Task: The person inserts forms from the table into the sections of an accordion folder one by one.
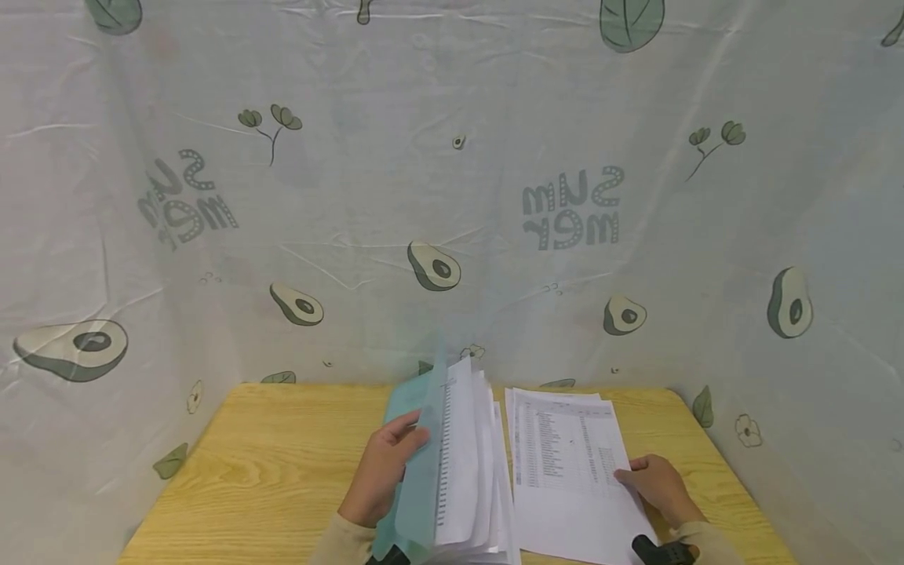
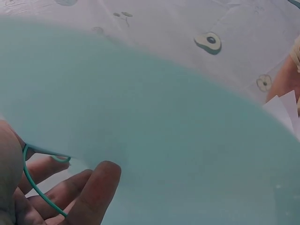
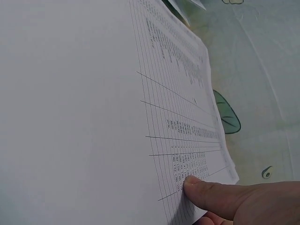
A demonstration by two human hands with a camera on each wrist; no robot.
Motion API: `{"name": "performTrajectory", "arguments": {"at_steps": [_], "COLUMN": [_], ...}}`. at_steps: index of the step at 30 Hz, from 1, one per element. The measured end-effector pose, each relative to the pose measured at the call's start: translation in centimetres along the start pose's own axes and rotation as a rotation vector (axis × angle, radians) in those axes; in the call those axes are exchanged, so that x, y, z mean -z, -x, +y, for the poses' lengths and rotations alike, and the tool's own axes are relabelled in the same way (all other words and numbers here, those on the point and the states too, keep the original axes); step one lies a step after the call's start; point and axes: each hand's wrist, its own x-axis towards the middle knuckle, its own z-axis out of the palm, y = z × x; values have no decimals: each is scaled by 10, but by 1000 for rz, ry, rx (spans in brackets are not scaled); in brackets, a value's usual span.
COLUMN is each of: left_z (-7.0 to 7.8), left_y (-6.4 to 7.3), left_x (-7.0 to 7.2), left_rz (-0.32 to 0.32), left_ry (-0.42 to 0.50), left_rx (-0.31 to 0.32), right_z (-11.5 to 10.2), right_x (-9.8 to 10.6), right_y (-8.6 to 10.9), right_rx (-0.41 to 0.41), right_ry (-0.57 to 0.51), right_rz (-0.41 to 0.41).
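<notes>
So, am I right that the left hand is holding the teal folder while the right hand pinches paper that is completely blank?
Not quite: the paper in the right hand isn't blank; it bears a printed table, as the right wrist view shows. The left hand does hold the teal folder.

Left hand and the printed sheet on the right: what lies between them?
The teal folder flap and the white papers beside it; the head view shows this.
</notes>
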Motion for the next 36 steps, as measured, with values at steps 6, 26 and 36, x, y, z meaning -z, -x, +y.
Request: {"name": "performTrajectory", "arguments": {"at_steps": [6, 26, 36], "left_z": [3, 19, 15], "left_y": [7, 7, 4], "left_x": [6, 17, 14], "left_rz": [4, 26, 58], "left_ry": [-18, -91, -94], "left_rx": [32, 25, 2], "right_z": [1, 2, 11], "right_x": [-4, 2, 10], "right_y": [2, -6, -5], "right_rx": [-6, -42, -19], "right_ry": [-4, -47, -78], "right_rz": [-1, -34, -29]}}
